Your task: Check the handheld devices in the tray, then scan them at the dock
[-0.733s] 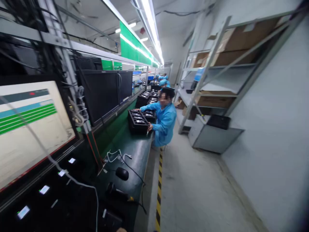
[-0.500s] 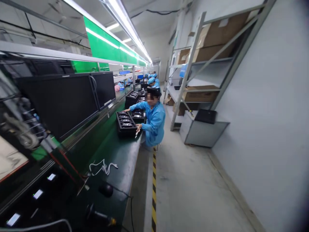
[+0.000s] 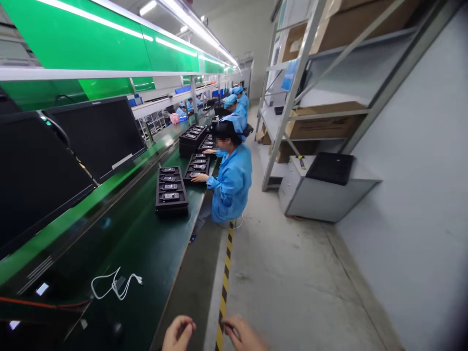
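Observation:
My left hand [image 3: 178, 333] is at the bottom of the view, beside the bench edge, its thumb and fingers curled together. My right hand [image 3: 243, 334] is to its right, over the floor, also curled and slightly blurred; nothing shows in either hand. Farther along the bench is a stack of black trays [image 3: 171, 207], with several handheld devices [image 3: 170, 196] lying in the top tray's slots. Beside it a co-worker in blue [image 3: 232, 178] sits with one hand on a second device tray [image 3: 190, 174]. Neither of my hands touches the trays.
A white cable [image 3: 122, 291] lies on the green bench [image 3: 146, 258], with monitors [image 3: 97, 141] along its left side. Yellow-black floor tape [image 3: 225, 278] runs beside the bench. Shelving [image 3: 278, 117] and a grey cabinet [image 3: 318, 200] stand on the right.
Both my hands have come into view at the bottom. The bench and the co-worker appear closer. The co-worker's hands have left the near tray stack and are now at the tray behind it.

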{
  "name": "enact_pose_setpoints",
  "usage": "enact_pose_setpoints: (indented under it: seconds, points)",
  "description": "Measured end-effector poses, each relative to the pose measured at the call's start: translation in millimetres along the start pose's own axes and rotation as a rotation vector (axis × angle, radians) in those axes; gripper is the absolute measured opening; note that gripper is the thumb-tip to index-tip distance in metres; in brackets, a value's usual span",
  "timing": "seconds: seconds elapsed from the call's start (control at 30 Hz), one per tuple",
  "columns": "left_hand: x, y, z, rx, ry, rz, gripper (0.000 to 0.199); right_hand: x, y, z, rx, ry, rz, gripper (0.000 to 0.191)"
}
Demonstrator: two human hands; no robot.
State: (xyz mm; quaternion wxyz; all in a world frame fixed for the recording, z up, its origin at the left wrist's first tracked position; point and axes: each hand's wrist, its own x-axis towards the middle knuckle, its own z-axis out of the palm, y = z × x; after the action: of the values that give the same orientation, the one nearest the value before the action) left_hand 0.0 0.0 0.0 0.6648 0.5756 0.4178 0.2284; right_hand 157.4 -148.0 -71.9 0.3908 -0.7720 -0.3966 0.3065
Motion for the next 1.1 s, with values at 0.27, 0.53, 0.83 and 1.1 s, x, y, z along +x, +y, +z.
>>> enact_pose_setpoints:
  seconds: [0.27,0.53,0.83,1.1]
  points:
    - [145,41,18.5,-0.173,0.083,-0.123,0.046,152,-26,-34,0.238,0.016,0.040,0.038]
    - [310,165,59.4,-0.673,0.213,-0.238,0.020,354,-101,-111,0.454,0.021,-0.008,0.038]
    - [479,220,112.5,-0.763,0.480,-0.388,0.010,553,-119,-121,0.587,-0.120,0.207,0.056]
    - [527,204,153.6,-0.876,0.721,-0.419,0.011,597,-116,-140,0.513,-0.352,0.260,0.044]
